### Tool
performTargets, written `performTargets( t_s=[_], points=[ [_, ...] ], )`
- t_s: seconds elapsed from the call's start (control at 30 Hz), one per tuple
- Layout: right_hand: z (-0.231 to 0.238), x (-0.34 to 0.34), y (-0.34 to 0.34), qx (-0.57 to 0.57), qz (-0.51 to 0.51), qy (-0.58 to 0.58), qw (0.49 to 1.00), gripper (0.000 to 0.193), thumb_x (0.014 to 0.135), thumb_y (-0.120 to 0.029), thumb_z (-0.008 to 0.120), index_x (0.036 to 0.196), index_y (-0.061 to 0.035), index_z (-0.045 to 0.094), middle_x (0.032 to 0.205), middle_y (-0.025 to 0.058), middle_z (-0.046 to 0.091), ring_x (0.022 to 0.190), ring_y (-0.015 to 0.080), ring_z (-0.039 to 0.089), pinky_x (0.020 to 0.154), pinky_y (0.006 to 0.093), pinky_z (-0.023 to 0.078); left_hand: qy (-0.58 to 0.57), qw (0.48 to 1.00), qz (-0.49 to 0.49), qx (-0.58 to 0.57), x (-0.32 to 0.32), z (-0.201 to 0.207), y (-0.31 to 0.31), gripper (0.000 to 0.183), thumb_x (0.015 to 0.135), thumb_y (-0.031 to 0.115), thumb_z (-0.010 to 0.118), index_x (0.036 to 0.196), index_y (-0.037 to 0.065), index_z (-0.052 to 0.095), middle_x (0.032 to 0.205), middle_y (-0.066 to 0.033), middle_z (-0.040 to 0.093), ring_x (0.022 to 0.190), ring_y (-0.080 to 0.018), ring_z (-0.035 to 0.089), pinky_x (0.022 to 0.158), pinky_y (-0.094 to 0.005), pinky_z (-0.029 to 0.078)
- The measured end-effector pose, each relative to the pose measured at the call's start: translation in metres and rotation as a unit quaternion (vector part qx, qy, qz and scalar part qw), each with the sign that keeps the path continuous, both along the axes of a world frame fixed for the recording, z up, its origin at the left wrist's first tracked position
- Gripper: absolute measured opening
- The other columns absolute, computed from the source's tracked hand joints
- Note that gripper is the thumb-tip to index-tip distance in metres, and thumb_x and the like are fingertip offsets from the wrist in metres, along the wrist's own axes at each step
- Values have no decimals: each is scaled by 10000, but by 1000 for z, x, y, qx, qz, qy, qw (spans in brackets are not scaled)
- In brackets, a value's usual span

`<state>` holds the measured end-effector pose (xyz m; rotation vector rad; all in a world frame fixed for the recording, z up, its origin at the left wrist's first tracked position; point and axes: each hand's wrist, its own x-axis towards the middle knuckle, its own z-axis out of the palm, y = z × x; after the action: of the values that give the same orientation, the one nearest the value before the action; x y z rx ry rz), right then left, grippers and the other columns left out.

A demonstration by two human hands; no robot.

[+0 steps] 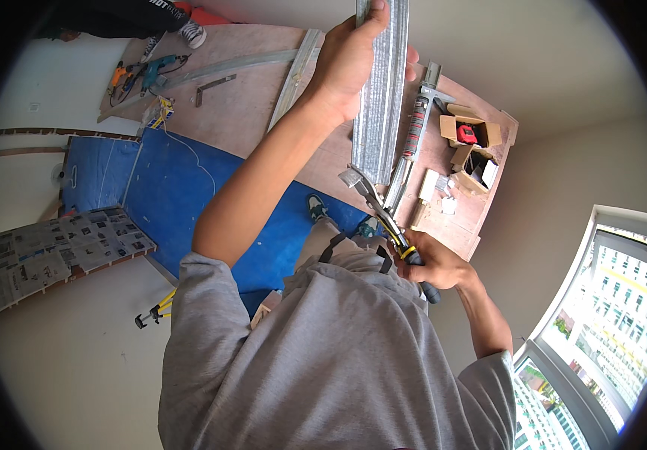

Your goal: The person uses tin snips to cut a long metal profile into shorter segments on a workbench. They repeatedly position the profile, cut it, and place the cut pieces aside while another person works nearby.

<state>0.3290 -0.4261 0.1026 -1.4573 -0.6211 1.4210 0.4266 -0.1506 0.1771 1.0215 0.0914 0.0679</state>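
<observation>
My left hand (347, 64) is wrapped round a long galvanized metal channel (378, 124), which runs upward out of the picture. In my right hand (437, 262), closed around the dark grips, is a pair of tin snips (386, 219) with yellow on the handles. Its jaws are at the lower end of the channel, where a small bent flap of metal (350, 177) sticks out to the left. I cannot tell whether the flap is still joined to the channel.
On the brown board platform (241, 112) lie a caulking gun (416, 124), two open cardboard boxes (475, 166), a metal square (212, 88), more metal channels (293, 82) and power tools (157, 71). Blue sheeting (181, 172) covers the floor. Another person's shoe (193, 34) shows at upper left; a window (601, 315) is right.
</observation>
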Motion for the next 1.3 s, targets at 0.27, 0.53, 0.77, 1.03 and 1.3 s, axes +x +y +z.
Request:
performTargets(
  t_s=[0.27,0.53,0.77,1.03,1.3],
  points=[
    [-11,-4,4,43,5,101,994,307,763,-84,694,1038,-14,577,774,4,568,710,95,532,637,274,443,25,994,-42,-99,-1,0,0,438,1060,524,510,1029,99,612,781,-100,664,670,-214,661,626,-331,553],
    [-51,-17,3,22,-23,51,998,393,758,-183,711,1090,-41,555,821,25,572,768,120,549,702,293,464,-46,998,44,14,23,-17,-5,407,1067,466,537,1044,67,613,792,-114,673,625,-197,661,583,-325,565],
    [-120,-7,-13,-27,-207,69,976,482,783,-249,662,1175,-5,521,930,65,607,881,169,607,844,330,493,11,971,236,40,51,-55,9,289,954,252,754,1032,0,635,786,-137,683,598,-246,691,530,-358,574],
    [-169,-60,-32,31,-306,118,944,684,888,-373,721,1399,13,479,1191,150,667,1086,254,651,990,408,512,64,972,224,22,5,-104,27,160,857,79,818,912,39,673,789,-77,698,637,-179,684,560,-332,573],
    [-198,-103,-30,41,-207,-88,974,724,803,-203,798,1410,-50,435,1108,131,610,938,225,604,833,361,531,182,930,317,43,-156,-161,56,425,848,38,815,1194,75,572,936,-41,637,748,-165,673,648,-359,618]
  ],
)
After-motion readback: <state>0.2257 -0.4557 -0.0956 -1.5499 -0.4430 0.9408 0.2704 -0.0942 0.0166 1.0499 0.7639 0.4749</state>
